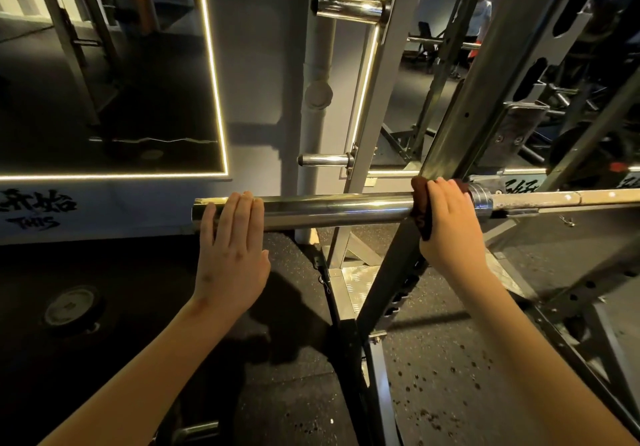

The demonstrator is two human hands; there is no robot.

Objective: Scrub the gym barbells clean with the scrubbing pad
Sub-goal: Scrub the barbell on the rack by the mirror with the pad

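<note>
Chrome shines on the thick end of the barbell (332, 208), which lies level across the middle of my view and crosses in front of the grey rack upright (485, 99). My left hand (232, 255) rests flat on the bar close to its free end, the fingers straight and pressed together, holding nothing. My right hand (450, 224) is further along, just beside the collar (481, 200). Its fingers are curled over the bar and grip the dark brown scrubbing pad (420, 210), which lies against the metal and hangs a little below it. Beyond the collar the shaft (571, 198) looks dull and yellowish. Below is the black speckled rubber floor (433, 359).
</note>
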